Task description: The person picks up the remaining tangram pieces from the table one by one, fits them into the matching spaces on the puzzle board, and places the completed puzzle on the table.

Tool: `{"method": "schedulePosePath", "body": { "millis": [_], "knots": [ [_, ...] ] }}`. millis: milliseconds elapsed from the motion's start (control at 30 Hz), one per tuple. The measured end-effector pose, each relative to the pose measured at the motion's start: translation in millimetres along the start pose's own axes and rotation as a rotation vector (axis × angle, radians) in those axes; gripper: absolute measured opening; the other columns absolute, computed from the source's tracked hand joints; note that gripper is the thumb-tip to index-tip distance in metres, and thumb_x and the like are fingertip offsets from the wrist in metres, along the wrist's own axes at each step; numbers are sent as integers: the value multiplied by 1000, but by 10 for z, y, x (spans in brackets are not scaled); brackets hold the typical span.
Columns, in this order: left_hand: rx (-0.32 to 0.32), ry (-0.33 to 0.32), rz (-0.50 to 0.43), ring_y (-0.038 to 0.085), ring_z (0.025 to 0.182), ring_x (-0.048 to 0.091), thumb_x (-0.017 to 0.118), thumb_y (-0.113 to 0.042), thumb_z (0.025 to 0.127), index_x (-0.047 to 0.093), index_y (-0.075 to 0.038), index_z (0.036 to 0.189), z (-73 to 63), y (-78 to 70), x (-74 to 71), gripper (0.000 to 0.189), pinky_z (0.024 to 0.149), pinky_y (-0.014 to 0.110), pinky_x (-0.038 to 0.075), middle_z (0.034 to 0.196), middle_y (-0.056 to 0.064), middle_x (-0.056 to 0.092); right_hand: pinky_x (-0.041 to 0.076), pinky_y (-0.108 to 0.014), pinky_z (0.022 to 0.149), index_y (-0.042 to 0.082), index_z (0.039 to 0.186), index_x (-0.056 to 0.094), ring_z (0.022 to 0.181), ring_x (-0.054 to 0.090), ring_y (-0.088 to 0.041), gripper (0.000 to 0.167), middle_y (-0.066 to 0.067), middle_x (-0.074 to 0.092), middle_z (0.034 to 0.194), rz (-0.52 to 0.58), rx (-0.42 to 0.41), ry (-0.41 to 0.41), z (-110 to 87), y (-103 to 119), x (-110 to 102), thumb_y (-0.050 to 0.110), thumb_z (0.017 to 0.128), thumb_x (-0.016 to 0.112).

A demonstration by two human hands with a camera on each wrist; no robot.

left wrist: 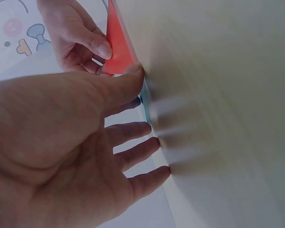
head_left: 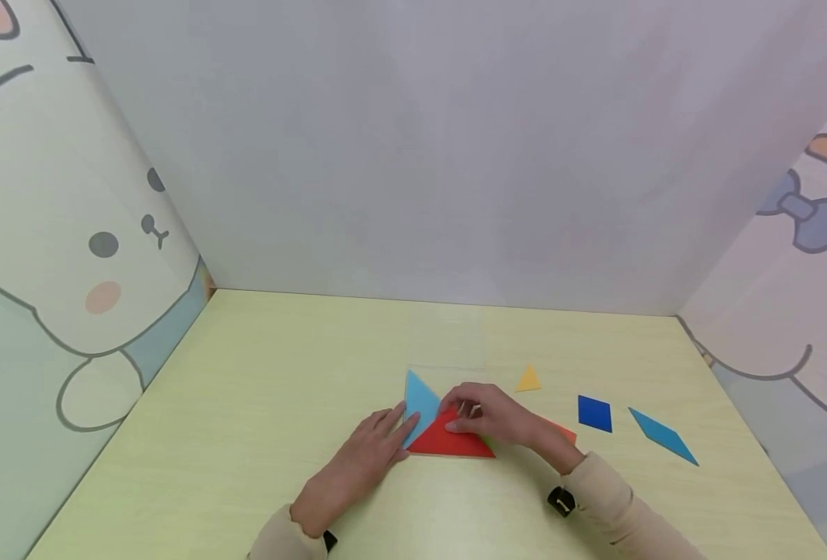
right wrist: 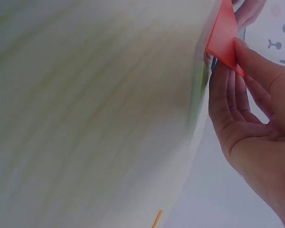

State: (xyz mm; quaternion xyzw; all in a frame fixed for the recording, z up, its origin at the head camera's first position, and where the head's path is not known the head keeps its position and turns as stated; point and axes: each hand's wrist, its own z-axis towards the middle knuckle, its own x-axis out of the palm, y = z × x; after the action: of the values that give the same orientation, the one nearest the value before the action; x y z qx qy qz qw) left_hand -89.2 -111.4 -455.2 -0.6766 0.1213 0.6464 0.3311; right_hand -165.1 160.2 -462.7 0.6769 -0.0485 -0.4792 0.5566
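Spread and nearly straight, the fingers of the left hand [head_left: 367, 449] lie just left of the flat red triangular piece [head_left: 446, 445], with fingertips on a light blue triangular piece [head_left: 418, 398] that borders it; the thumb sits by the red triangle's left corner, though whether it touches is hard to tell. Bent at the fingers, the right hand [head_left: 502, 416] pinches the red triangle near its top between thumb and fingertips, and the right wrist view shows that piece tilted up from the pale yellow wood-look tabletop [head_left: 259, 373]. Peeking out at the red triangle's right edge is a sliver of a green piece [head_left: 488, 442]. Farther right, an orange-red piece [head_left: 562, 429] is mostly hidden by the right forearm, which stands in the way. Beyond the red triangle and to its right lies a small yellow triangle [head_left: 529, 379]; well to its right are a dark blue square [head_left: 594, 414] and, farther still, a medium blue parallelogram [head_left: 665, 437].
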Motion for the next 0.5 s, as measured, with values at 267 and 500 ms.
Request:
{"method": "schedulePosePath", "body": {
  "millis": [267,500],
  "knots": [
    [8,3,14,38,134,48,66,-22,101,47,-1,152,7,16,18,58,108,52,45,155,22,44,56,-26,78,9,115,69,88,61,-9,25,2,66,100,-84,37,-22,-3,44,32,19,93,78],
    [22,-12,29,38,133,50,65,-21,102,48,-1,151,5,22,17,56,108,52,46,155,22,45,56,-26,77,5,117,70,88,61,-11,27,-5,65,101,-118,-19,-40,-17,24,33,14,93,78]
  ]
}}
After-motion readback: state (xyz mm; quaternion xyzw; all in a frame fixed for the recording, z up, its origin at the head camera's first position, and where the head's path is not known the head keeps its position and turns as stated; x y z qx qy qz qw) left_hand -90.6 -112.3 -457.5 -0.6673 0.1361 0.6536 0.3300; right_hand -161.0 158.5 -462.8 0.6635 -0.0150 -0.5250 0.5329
